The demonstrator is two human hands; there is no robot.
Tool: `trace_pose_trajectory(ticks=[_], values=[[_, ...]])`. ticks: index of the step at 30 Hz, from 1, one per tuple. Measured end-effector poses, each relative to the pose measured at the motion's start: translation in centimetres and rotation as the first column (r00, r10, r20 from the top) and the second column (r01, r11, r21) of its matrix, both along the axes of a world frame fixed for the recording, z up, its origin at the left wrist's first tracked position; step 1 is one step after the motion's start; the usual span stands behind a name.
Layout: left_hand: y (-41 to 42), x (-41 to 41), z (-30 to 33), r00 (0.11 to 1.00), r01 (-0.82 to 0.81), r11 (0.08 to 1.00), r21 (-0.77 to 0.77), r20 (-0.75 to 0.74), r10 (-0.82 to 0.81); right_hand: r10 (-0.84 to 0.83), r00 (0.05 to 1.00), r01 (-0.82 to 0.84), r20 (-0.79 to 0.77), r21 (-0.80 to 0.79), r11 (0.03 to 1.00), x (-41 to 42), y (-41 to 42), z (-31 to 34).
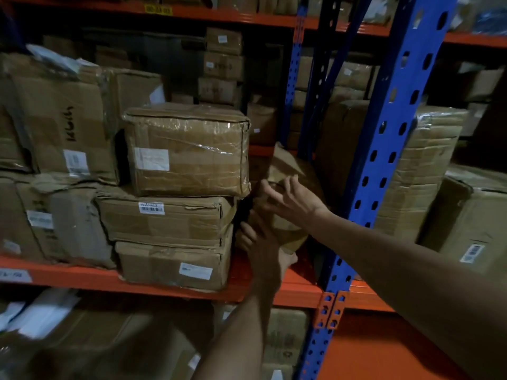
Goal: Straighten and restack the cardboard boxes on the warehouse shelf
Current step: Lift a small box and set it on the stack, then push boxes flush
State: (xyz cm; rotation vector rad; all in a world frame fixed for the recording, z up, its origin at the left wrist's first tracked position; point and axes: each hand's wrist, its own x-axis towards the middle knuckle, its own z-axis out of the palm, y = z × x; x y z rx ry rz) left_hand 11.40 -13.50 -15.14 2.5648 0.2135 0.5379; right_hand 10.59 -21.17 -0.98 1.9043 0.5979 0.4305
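1. Your target is the crumpled, tilted brown cardboard parcel [288, 171] wedged in the gap between the three-high stack of taped cardboard boxes [175, 198] and the blue perforated steel upright [384, 149]. It leans, its upper corner pointing up and back, and its lower end sits low on the orange steel shelf beam [170, 286].

2. Your right hand [290, 200] is over the parcel's upper front edge with the fingers spread wide and curling. It looks to be just touching or about to touch, not clamped on. Close it fully over that edge before you pull.

3. Your left hand [262, 239] is down at the parcel's lower left side, by the bottom of the stack. The light is dim and your own forearm hides part of it, so I cannot tell whether it has a firm hold or is only pressed against the cardboard. Get the palm under the low end so it carries the weight.

4. Judging by the dents, the parcel is soft. Grip broad faces, not corners, or it may fold further.

5. Draw it straight out towards you, clear of the upright, then turn it level.

6. Watch the film-wrapped top box [189, 149] of the stack: it overhangs the one beneath on the right, close to your hands. Avoid nudging it.

7. Once level, the parcel could probably stand square in the gap or go on top, edges flush.
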Motion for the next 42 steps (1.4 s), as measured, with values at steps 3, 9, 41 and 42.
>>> trace_pose_trajectory(ticks=[3, 9, 41, 42], values=[[0.4, -2.3, 2.9, 0.995, 0.096, 0.983, 0.155, -0.054, -0.089, -0.045, 0.982, 0.022, 0.184, 0.126, 0.992, -1.9, -2.0, 0.5], [2.1, -2.3, 4.7, 0.992, 0.079, 0.813, 0.577, 0.033, -0.119, -0.151, 0.98, 0.119, 0.132, 0.222, 0.968, -2.3, -1.8, -0.8], [10.3, -5.3, 8.4, 0.74, 0.164, 0.51, 0.844, 0.236, -0.63, 0.063, 0.963, 0.176, -0.26, 0.793, 0.583, -3.1, -3.1, 5.3], [11.5, -5.3, 10.4, 0.735, 0.092, 0.568, 0.818, 0.329, -0.593, 0.102, 0.981, 0.08, -0.167, 0.819, 0.569, -2.7, -2.2, 7.5]])
